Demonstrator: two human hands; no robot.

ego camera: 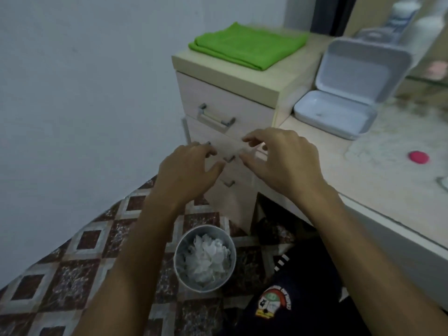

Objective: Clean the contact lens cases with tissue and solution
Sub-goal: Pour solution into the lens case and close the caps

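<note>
Head view: both hands were up over the bin, held out in front of the drawer unit. The left hand and the right hand had their fingers loosely curled toward each other; something pale and thin seemed stretched between the fingertips, perhaps a tissue, but the blur made it impossible to tell what, or whether it was truly pinched. The bin below already held crumpled white tissue.

Judging by that, this was a discard or tissue-handling step. An open white case sat on the counter to the right, well apart from both hands, with 1 pink cap further along. Next would call for a reach right to the counter, nothing blocking it. A folded green cloth lay on the drawers.
</note>
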